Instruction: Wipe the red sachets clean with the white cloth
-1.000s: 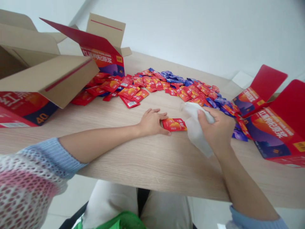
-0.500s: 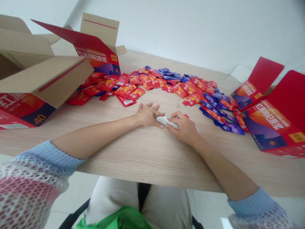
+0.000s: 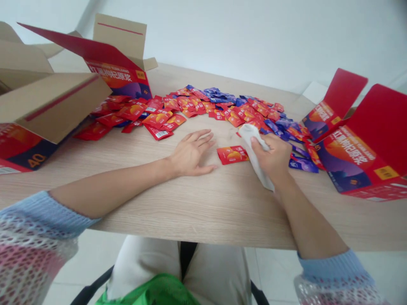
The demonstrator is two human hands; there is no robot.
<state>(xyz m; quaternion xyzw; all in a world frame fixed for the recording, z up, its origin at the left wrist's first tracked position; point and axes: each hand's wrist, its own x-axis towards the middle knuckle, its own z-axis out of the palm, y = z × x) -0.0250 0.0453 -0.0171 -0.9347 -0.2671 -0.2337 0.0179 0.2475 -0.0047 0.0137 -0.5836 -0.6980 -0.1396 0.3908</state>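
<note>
Your right hand (image 3: 273,156) clamps the white cloth (image 3: 254,154) — left hand (image 3: 189,153) flat, fingers apart.
Red sachet (image 3: 232,154) lies loose between your fingers — unpinned, a wipe may skid it.

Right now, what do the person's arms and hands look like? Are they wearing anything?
Both hands are bare: no gloves, rings or watch show on the left hand or the right hand. The forearms are bare too, since the sleeves are pushed up. The left sleeve is an open-knit mesh in white and pink with a light blue ribbed cuff. The right sleeve has the same blue cuff and pale mesh.
</note>
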